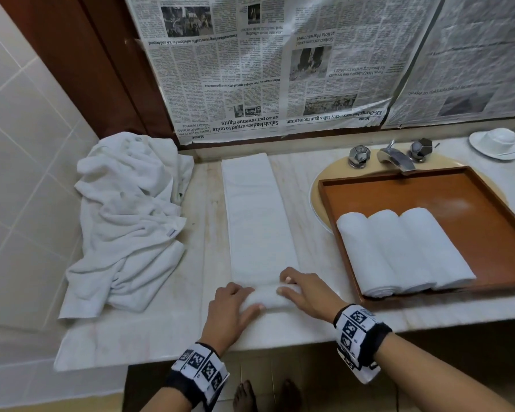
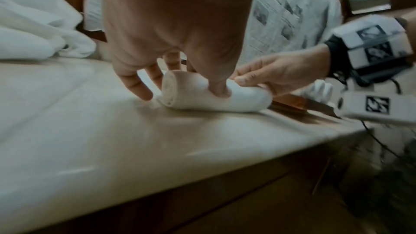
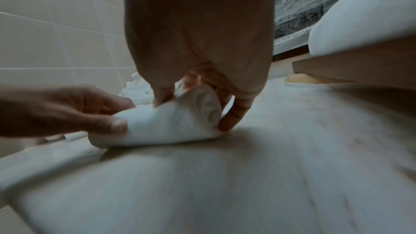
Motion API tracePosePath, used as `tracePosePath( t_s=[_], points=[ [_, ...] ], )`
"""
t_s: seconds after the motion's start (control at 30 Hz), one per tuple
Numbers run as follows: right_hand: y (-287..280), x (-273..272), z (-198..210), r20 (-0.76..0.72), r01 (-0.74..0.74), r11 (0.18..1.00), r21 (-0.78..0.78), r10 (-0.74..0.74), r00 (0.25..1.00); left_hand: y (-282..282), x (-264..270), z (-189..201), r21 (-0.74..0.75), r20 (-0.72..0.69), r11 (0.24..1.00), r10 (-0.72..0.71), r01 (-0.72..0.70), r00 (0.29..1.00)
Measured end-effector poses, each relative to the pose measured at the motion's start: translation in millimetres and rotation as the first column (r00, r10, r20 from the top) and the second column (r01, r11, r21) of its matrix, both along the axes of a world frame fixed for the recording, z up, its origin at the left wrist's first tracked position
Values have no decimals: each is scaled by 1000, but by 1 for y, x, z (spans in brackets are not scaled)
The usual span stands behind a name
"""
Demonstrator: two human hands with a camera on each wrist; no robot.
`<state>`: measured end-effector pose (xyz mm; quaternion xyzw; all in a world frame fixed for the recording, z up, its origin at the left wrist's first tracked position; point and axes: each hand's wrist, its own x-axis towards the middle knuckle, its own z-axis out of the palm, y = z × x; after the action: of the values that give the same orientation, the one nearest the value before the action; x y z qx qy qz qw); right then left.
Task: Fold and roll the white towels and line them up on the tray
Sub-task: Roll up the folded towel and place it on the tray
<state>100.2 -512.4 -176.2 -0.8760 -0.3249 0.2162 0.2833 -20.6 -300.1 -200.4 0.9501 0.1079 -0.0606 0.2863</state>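
A white towel folded into a long strip (image 1: 256,215) lies on the marble counter, running away from me. Its near end is wound into a small roll (image 1: 268,297) (image 2: 213,99) (image 3: 171,122). My left hand (image 1: 232,310) (image 2: 180,70) grips the roll's left end, thumb on the near side, fingers curled over the top. My right hand (image 1: 305,292) (image 3: 202,88) grips the right end the same way. Three rolled white towels (image 1: 399,251) lie side by side in the brown wooden tray (image 1: 488,221) at the right.
A heap of loose white towels (image 1: 128,215) lies at the left against the tiled wall. The tray sits over the sink, with the tap (image 1: 396,159) behind it. A white saucer (image 1: 497,142) stands far right. Newspaper (image 1: 280,63) covers the wall behind.
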Motion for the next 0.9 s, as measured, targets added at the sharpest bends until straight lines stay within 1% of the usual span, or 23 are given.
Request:
tracePosePath(
  t_s=[0.03, 0.07, 0.1, 0.17, 0.23, 0.3, 0.33, 0.4, 0.43, 0.5, 0.53, 0.6, 0.63, 0.67, 0.7, 0.73, 0.77, 0.8, 0.83, 0.9],
  points=[
    [1, -3, -2, 142, -28, 999, -29, 32, 989, 2, 3, 2, -57, -22, 998, 34, -35, 999],
    [3, -7, -5, 303, -55, 996, -63, 72, 950, 4, 7, 5, -101, -30, 993, 56, -59, 998],
    [5, -12, -6, 417, -74, 991, -109, 113, 902, 5, 11, 8, -129, -25, 989, 69, -72, 997],
    [7, -22, -8, 477, -57, 986, -155, 126, 870, 5, 18, 13, -163, -18, 982, 91, -93, 996],
    [7, -25, -13, 474, -55, 982, -178, 134, 870, 5, 20, 13, -193, 16, 973, 133, -127, 991],
    [7, -21, -13, 434, -81, 976, -204, 165, 886, 2, 18, 12, -195, 59, 970, 162, -148, 985],
    [6, -16, -11, 395, -78, 979, -186, 147, 907, -1, 16, 11, -161, 70, 976, 158, -145, 985],
    [9, -6, -7, 229, -63, 990, -130, 92, 969, -7, 10, 9, 11, 110, 995, 101, -102, 989],
    [11, -1, -4, 162, -43, 994, -96, 58, 985, -10, 7, 8, 101, 142, 993, 40, -54, 989],
    [16, 8, 3, 47, -25, 996, -81, 28, 998, -11, 5, 8, 195, 183, 981, -46, 9, 982],
    [17, 13, 6, -16, -38, 996, -86, 37, 999, -10, 6, 8, 208, 172, 978, -54, 18, 984],
    [16, 21, 11, -127, -75, 989, -124, 59, 990, -5, 11, 12, 171, 92, 985, -45, 29, 995],
    [14, 23, 12, -180, -58, 991, -117, 36, 983, -1, 14, 13, 136, 59, 990, -48, 39, 997],
    [13, 23, 12, -202, -8, 997, -81, -8, 979, 4, 17, 13, 87, 41, 995, -47, 43, 998],
    [12, 22, 11, -180, 47, 998, -47, -55, 982, 7, 21, 15, 17, 18, 999, -37, 37, 999],
    [13, 19, 11, -70, 82, 996, -37, -84, 994, 10, 24, 17, -51, -4, 999, -17, 17, 1000],
    [14, 15, 10, 143, 76, 996, -47, -69, 987, 12, 27, 19, -107, -36, 994, 3, -7, 999],
    [16, 11, 5, 347, 43, 997, -69, -17, 938, 15, 31, 20, -153, -76, 988, 19, -31, 997],
    [16, 4, 2, 459, 0, 995, -95, 44, 888, 15, 34, 22, -189, -116, 980, 35, -56, 993],
    [16, -6, -5, 489, -68, 984, -167, 142, 861, 17, 38, 25, -216, -157, 973, 46, -80, 986]
  ],
)
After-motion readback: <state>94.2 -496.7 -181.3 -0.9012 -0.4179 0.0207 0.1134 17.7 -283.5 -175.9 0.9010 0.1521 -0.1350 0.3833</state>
